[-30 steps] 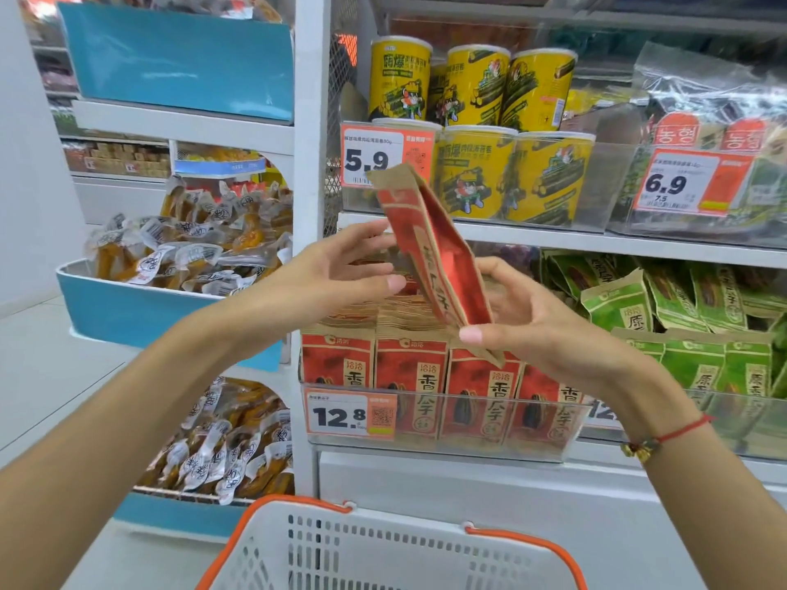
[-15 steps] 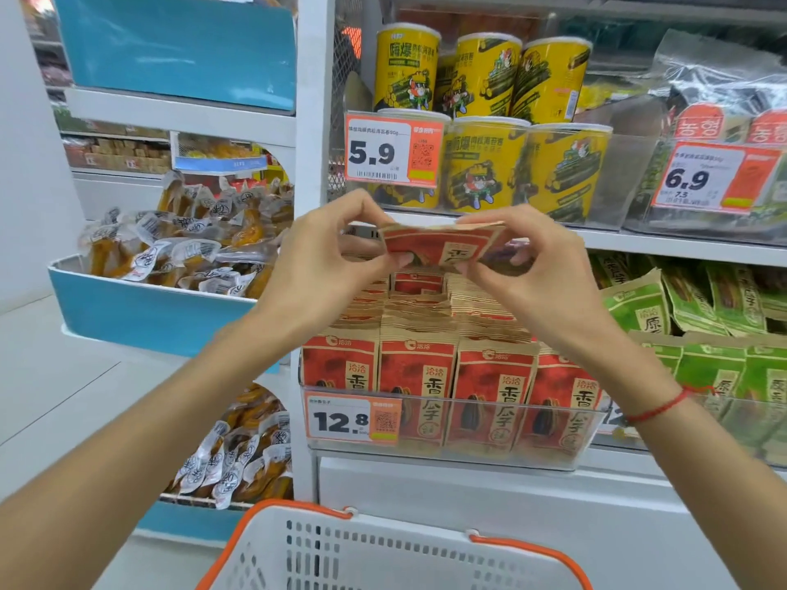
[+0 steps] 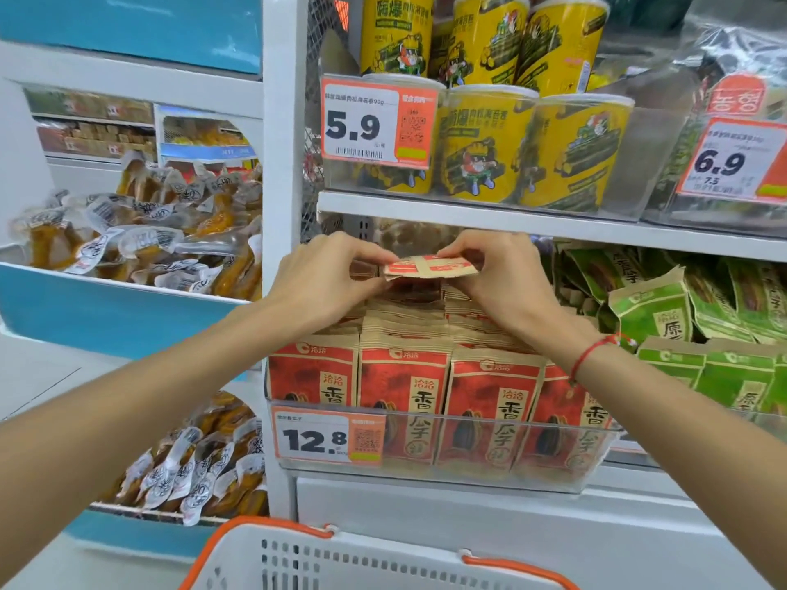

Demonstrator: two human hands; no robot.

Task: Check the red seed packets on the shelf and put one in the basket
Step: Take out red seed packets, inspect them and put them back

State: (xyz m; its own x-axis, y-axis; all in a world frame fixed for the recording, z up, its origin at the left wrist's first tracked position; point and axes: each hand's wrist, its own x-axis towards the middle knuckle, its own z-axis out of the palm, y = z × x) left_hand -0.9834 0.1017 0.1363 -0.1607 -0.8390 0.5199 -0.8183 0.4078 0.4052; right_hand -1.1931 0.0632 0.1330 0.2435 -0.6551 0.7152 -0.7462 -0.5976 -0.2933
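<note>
A red and brown seed packet (image 3: 430,268) lies flat between both hands, above the rows of red seed packets (image 3: 404,389) standing in a clear shelf bin (image 3: 447,474). My left hand (image 3: 328,278) pinches its left edge with the fingertips. My right hand (image 3: 498,274), a red string on its wrist, pinches the right edge. The held packet hovers over the back rows, under the upper shelf. The white basket with an orange rim (image 3: 374,564) hangs low at the bottom centre, in front of the shelf.
Green packets (image 3: 664,317) fill the bin to the right. Yellow cans (image 3: 489,142) stand on the shelf above, behind a 5.9 price tag (image 3: 377,121). A white upright post (image 3: 283,206) separates blue bins of clear-wrapped snacks (image 3: 140,236) on the left.
The packet was upright in my hands a second ago; it has been turned flat and moved back toward the shelf, over the rear rows. My view has drawn closer to the shelf.
</note>
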